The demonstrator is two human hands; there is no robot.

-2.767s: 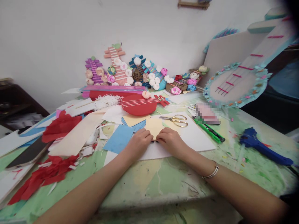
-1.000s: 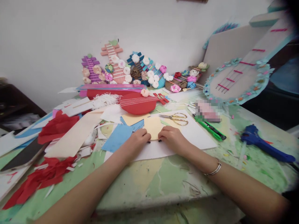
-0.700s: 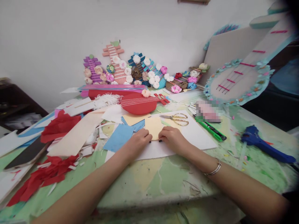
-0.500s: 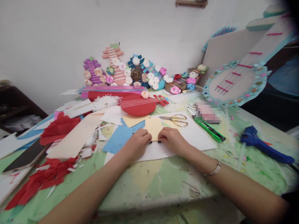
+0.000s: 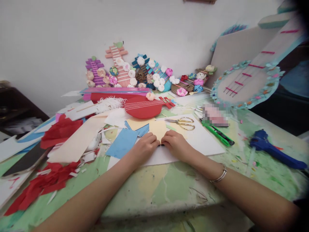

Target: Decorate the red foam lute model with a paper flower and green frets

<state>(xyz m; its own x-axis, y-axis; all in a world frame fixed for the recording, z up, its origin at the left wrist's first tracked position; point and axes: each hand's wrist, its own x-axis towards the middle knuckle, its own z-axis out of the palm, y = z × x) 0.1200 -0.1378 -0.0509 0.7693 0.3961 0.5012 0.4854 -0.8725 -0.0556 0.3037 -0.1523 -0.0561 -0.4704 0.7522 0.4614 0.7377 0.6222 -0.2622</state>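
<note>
A small piece of pale yellow paper (image 5: 157, 129) lies over a white sheet (image 5: 205, 141). Its near edge is pinched between the fingers of my left hand (image 5: 146, 145) and my right hand (image 5: 175, 144). Both hands are closed, with the fingertips almost meeting. Beside my left hand is a blue paper square (image 5: 122, 143), with more blue strips and yellow paper behind it. Gold-handled scissors (image 5: 185, 123) rest on the white sheet beyond my right hand. The paper's near edge is hidden by my fingers.
A red paper lute (image 5: 142, 109) lies behind the papers. At right are a green utility knife (image 5: 219, 135) and a blue glue gun (image 5: 275, 149). Red crepe paper (image 5: 60, 130) and scraps cover the left side. Flower-decorated paper instruments (image 5: 120, 71) lean on the wall.
My two hands have come closer together along the paper's near edge, so their fingertips nearly touch. The view has shifted slightly; the other things stay where they were.
</note>
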